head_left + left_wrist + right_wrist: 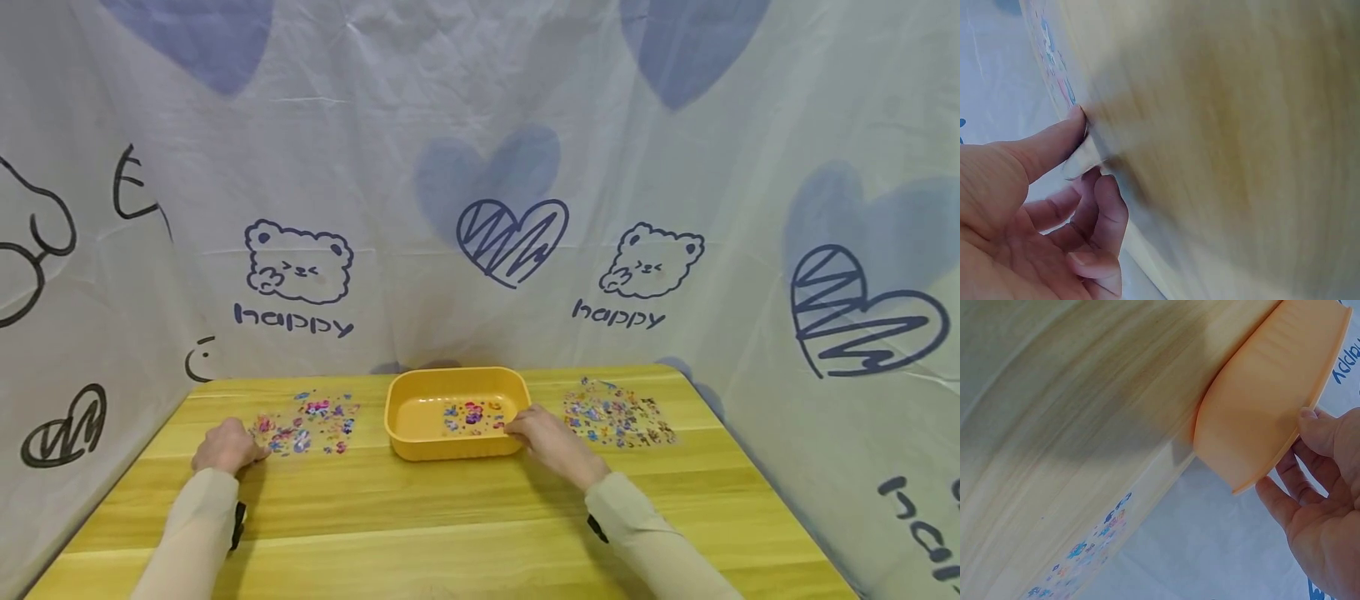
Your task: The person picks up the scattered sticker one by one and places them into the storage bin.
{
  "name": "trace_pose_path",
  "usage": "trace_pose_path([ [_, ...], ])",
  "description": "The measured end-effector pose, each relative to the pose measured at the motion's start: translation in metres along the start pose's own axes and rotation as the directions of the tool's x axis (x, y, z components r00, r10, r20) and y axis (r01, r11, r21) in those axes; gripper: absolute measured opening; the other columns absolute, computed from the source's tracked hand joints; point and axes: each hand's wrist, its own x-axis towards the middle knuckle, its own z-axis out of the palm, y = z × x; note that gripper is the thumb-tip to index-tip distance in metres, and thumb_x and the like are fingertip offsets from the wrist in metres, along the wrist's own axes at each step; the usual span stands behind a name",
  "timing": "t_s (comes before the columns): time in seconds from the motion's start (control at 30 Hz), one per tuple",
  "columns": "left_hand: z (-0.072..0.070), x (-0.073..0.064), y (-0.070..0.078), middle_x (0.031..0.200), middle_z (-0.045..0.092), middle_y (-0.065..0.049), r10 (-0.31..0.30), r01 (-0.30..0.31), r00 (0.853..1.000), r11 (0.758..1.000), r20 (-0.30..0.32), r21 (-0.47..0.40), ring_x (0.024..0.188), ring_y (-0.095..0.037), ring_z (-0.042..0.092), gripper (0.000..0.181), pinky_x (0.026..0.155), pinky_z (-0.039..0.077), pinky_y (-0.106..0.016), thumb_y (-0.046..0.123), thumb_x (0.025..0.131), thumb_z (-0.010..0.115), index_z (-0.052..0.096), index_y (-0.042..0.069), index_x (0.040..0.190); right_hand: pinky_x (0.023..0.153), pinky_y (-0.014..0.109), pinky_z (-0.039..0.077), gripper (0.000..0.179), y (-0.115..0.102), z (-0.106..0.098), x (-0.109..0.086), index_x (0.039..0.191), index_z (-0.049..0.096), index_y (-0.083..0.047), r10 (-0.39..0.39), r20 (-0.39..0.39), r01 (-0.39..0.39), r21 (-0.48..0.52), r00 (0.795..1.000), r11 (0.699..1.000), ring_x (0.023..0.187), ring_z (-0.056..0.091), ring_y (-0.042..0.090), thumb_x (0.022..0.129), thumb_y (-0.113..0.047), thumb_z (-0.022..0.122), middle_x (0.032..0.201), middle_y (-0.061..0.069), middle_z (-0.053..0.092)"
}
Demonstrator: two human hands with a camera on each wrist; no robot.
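Observation:
A yellow plastic basin (457,451) stands at the back middle of the table, with a clear sheet of small colourful stickers (474,414) inside it. My right hand (551,442) grips the basin's right front corner; in the right wrist view the thumb (1315,428) and fingers lie at its rim. To the left lies another clear sticker sheet (307,427), printed with pink, blue and purple shapes. At its left edge, my left hand (227,447) pinches a translucent, whitish corner (1083,160) between thumb and finger.
More clear sticker sheet (618,417) lies right of the basin, near the right hand. The wooden table (420,525) backs onto a hanging white cloth (405,292) with hearts and bears, which also hangs at both sides.

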Motion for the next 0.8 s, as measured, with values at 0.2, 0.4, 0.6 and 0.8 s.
trace_pose_path([
  [0.2, 0.0, 0.001, -0.001, 0.083, 0.057, -0.024, -0.005, 0.004, 1.0, 1.0, 0.02, 0.012, 0.075, -0.033, 0.052, 0.034, 0.066, 0.043, -0.045, 0.028, 0.088, 0.072, 0.056, -0.003, 0.086, 0.087, 0.035, 0.054, 0.019, -0.001, -0.001, 0.0, 0.108, 0.073, -0.004, 0.006, 0.005, -0.006, -0.004, 1.0, 1.0, 0.096, 0.064, 0.021, 0.091, 0.0, 0.065, 0.103, 0.006, 0.073],
  [0.4, -0.001, 0.001, -0.001, 0.073, 0.053, -0.017, 0.108, -0.108, 0.994, 0.994, -0.003, -0.005, 0.068, -0.029, 0.048, 0.031, 0.062, 0.042, -0.04, 0.02, 0.086, 0.073, 0.054, -0.003, 0.077, 0.088, 0.035, 0.054, 0.02, -0.001, -0.002, 0.002, 0.11, 0.073, -0.006, 0.049, 0.024, -0.049, 0.012, 0.999, 0.999, 0.097, 0.063, 0.021, 0.092, -0.001, 0.064, 0.105, 0.006, 0.073],
  [0.6, 0.0, 0.002, -0.006, 0.053, 0.058, -0.004, 0.103, -0.094, 0.992, 0.988, 0.072, -0.122, 0.05, -0.016, 0.054, 0.029, 0.051, 0.043, -0.029, 0.014, 0.085, 0.072, 0.057, 0.006, 0.062, 0.088, 0.034, 0.053, 0.02, -0.002, -0.002, 0.003, 0.11, 0.073, -0.006, 0.042, 0.033, -0.042, 0.011, 0.999, 0.999, 0.097, 0.063, 0.021, 0.092, -0.002, 0.064, 0.105, 0.005, 0.072],
  [0.8, -0.002, 0.008, -0.015, 0.051, 0.051, -0.001, 0.106, -0.059, 0.981, 0.961, 0.161, -0.27, 0.046, -0.011, 0.044, 0.037, 0.048, 0.038, -0.026, 0.002, 0.09, 0.05, 0.046, 0.014, 0.055, 0.088, 0.034, 0.053, 0.02, -0.002, -0.001, 0.002, 0.109, 0.073, -0.006, 0.031, 0.023, -0.031, 0.0, 0.999, 1.0, 0.097, 0.063, 0.02, 0.092, -0.001, 0.064, 0.104, 0.005, 0.072],
])
